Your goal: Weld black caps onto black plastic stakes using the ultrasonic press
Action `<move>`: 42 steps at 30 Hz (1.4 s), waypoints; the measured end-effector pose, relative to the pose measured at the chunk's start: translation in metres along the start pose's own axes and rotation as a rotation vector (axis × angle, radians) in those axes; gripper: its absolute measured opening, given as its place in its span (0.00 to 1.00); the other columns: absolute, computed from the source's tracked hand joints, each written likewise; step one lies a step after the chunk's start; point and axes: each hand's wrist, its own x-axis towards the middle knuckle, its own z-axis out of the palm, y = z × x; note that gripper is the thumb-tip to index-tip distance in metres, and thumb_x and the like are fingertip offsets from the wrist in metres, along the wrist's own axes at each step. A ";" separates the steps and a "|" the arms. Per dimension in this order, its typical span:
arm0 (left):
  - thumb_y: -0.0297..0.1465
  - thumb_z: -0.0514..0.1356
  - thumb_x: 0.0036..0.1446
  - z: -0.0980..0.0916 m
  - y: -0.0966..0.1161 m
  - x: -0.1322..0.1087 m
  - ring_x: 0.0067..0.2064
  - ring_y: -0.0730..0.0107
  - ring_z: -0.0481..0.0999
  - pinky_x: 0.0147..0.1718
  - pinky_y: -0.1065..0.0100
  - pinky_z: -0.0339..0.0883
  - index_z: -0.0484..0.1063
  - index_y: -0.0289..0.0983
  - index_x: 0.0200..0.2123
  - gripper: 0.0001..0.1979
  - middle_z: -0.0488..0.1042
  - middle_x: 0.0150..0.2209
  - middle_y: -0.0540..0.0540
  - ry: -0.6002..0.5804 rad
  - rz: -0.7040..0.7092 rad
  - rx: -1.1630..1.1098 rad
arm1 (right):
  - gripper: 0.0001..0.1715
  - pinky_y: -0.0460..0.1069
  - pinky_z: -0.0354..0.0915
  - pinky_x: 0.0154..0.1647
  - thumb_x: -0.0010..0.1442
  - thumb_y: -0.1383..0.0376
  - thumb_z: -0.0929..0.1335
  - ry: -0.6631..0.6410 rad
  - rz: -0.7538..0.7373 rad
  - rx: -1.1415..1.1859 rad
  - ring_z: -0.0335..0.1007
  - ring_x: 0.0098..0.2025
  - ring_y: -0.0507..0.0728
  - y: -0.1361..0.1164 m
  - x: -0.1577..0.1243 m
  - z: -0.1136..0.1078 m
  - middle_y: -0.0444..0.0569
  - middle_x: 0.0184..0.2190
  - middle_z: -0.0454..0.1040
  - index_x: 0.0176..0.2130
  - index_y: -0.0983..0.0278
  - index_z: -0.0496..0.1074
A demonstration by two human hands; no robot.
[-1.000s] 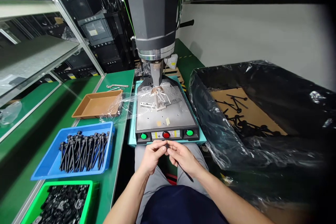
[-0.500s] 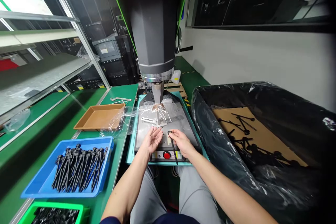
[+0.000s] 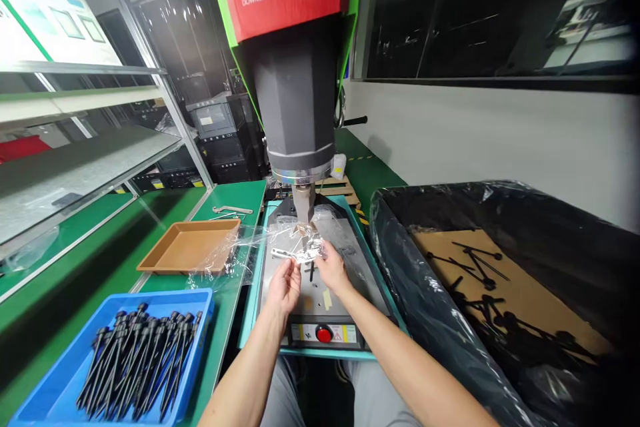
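Note:
My left hand point(image 3: 285, 288) is at the near edge of a metal fixture point(image 3: 285, 253), fingers curled together; what they grip, if anything, is hidden. My right hand point(image 3: 334, 270) reaches to the fixture's right side, its fingers closed at the clear plastic film point(image 3: 320, 230) there. Between the hands a black long-stemmed part point(image 3: 311, 272) shows its stem, pointing towards me. Its head is hidden by the fixture and my fingers. Directly above stands the metal horn point(image 3: 303, 203) of a press machine point(image 3: 295, 93).
To the left are a brown tray point(image 3: 187, 247) and a blue bin point(image 3: 200, 340) with several black long-stemmed parts. Wrenches point(image 3: 233, 210) lie behind the tray. At right, a black-lined box point(image 3: 395, 247) holds more parts on cardboard. A red button point(image 3: 324, 333) faces me.
My right hand has carried the black part forward to the fixture under the horn. My left hand has curled its fingers at the fixture's near edge. The view has tilted upward.

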 end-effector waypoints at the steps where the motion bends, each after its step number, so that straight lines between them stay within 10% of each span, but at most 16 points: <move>1: 0.18 0.57 0.60 0.002 0.001 0.001 0.30 0.78 0.79 0.33 0.81 0.75 0.72 0.31 0.31 0.07 0.76 0.29 0.45 -0.005 0.001 -0.006 | 0.22 0.57 0.62 0.53 0.50 0.59 0.68 0.020 -0.064 -0.021 0.68 0.48 0.62 -0.003 0.005 -0.001 0.52 0.45 0.73 0.45 0.62 0.74; 7: 0.18 0.57 0.60 0.011 0.003 0.005 0.31 0.76 0.79 0.33 0.79 0.76 0.71 0.32 0.30 0.08 0.77 0.30 0.45 -0.053 -0.003 -0.034 | 0.18 0.58 0.62 0.56 0.54 0.58 0.67 0.115 -0.352 -0.132 0.68 0.49 0.62 -0.014 0.033 -0.001 0.55 0.45 0.72 0.43 0.62 0.77; 30: 0.18 0.59 0.58 0.007 0.009 0.020 0.31 0.75 0.80 0.33 0.78 0.76 0.72 0.31 0.31 0.06 0.78 0.30 0.44 -0.086 -0.015 -0.020 | 0.25 0.54 0.66 0.45 0.47 0.52 0.72 -0.184 0.077 0.174 0.73 0.43 0.62 -0.002 0.076 0.009 0.51 0.38 0.78 0.41 0.66 0.76; 42: 0.23 0.63 0.57 -0.005 0.011 0.017 0.34 0.73 0.80 0.34 0.76 0.76 0.72 0.33 0.33 0.02 0.78 0.34 0.44 -0.063 -0.013 0.155 | 0.35 0.58 0.59 0.62 0.53 0.43 0.70 -0.140 0.186 0.335 0.59 0.64 0.62 0.023 0.061 -0.004 0.48 0.62 0.65 0.57 0.53 0.69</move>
